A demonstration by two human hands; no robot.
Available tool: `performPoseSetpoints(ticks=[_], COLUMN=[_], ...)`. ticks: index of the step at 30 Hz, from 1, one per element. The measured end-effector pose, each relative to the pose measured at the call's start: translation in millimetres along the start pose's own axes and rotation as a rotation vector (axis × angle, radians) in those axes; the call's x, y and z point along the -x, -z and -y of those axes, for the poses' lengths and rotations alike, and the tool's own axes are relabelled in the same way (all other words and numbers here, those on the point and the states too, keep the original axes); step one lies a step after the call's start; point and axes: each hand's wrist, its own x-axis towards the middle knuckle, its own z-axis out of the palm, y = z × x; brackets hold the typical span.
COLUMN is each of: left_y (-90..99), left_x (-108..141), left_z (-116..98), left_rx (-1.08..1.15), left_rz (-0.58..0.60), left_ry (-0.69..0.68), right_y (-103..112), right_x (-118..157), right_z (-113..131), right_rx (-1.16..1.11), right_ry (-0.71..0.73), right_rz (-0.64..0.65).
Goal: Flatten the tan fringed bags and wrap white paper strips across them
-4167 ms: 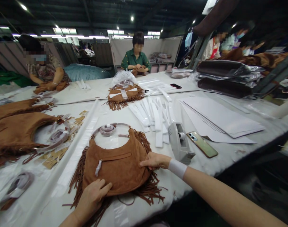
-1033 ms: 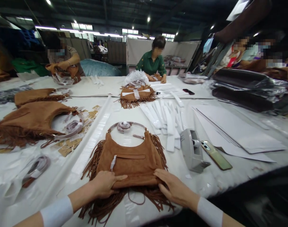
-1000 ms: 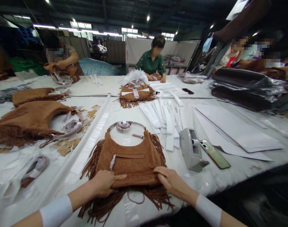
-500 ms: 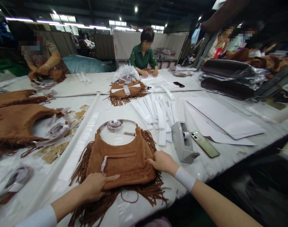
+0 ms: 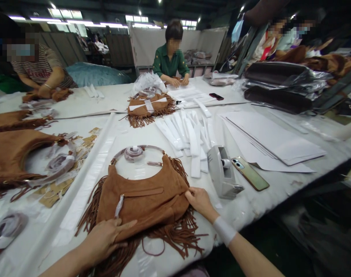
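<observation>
A brown suede handbag [image 5: 143, 204] with fringe down both sides lies before me, its strap loop pointing away. A zip pocket crosses its front, the puller wrapped in white. My left hand [image 5: 107, 234] grips the bag's lower left corner, a finger stretched over the front and the others partly hidden. At the right edge, my right hand [image 5: 200, 200] pinches the suede between thumb and fingers, and creases run inward from there. Inside the strap loop rests a coiled, wrapped strap [image 5: 133, 153].
White strips [image 5: 178, 134], a grey tape dispenser [image 5: 223, 171], a phone [image 5: 250, 174] and paper sheets [image 5: 273, 136] lie to the right. Brown bags [image 5: 10, 154] and tags [image 5: 57, 188] are left. A fringed bag [image 5: 149, 105] lies ahead. Two co-workers handle things across the table.
The handbag's right side has become more creased where my right hand pinches it. Its lower edge now slants up to the right. The whole view has shifted slightly.
</observation>
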Motion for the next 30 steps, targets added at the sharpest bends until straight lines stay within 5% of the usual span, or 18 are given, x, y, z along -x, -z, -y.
performPoseSetpoints(ticks=[5, 9, 11, 14, 18, 25, 30], left_y=[-4.2, -0.6, 2.9, 7.4, 8.3, 3.2, 5.5], left_x=[-3, -2, -1, 1, 3, 7, 6], left_z=[0, -5, -7, -10, -12, -9, -6], left_rx=[-0.018, -0.053, -0.076, -0.094, -0.106, -0.069, -0.005], left_rz=[-0.006, -0.011, -0.007, -0.007, -0.015, -0.074, -0.103], left_ry=[0.008, 0.013, 0.021, 0.032, 0.035, 0.044, 0.037], right_y=[3, 31, 51, 70, 63, 12, 8], right_x=[-2, 9, 14, 17, 16, 20, 31], right_z=[-9, -3, 9, 38, 69, 39, 40], right_rx=[-0.109, -0.140, -0.170, -0.097, 0.180, 0.383, 0.394], right_ry=[0.095, 0.178, 0.355, 0.724, 0.951, 0.909, 0.781], right_rz=[0.064, 0.028, 0.025, 0.199, 0.377, 0.273, 0.224])
